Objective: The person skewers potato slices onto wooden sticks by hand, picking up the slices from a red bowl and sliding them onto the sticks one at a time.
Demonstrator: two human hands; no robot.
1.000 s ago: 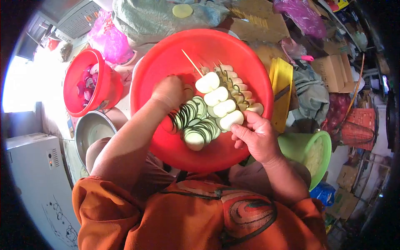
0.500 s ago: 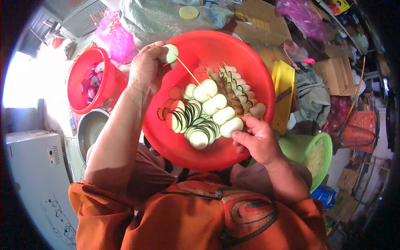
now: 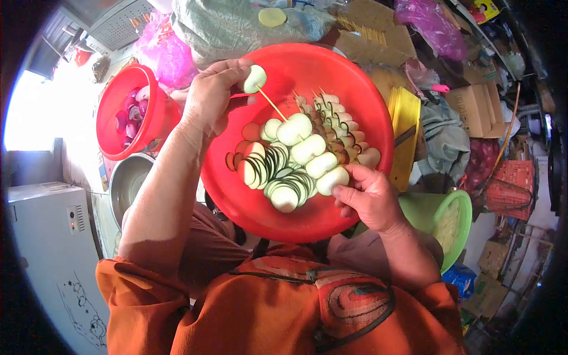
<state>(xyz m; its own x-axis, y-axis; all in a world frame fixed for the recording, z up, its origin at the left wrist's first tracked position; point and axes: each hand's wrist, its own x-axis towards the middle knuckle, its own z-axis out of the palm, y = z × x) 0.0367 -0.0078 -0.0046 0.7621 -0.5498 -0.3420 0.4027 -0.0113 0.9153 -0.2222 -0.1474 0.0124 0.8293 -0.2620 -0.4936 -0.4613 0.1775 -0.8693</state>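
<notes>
My left hand pinches a round pale green vegetable slice at the upper tip of a thin wooden skewer. Several folded slices of the same kind are threaded lower on that skewer. Fingers and thumb of my right hand close on its lower end, against the last slice. Beneath lies a red basin with a fanned pile of dark-rimmed slices. Finished-looking skewers of folded slices rest along the basin's right side.
A red bucket with purple onion pieces stands at left, above a metal bowl. To the right are a yellow container and a green tub. Cardboard with loose skewers and a sack lie behind.
My left hand has moved slightly right and down with its slice, which now sits against the skewer tip. My right hand keeps its grip, shifted very slightly right.
</notes>
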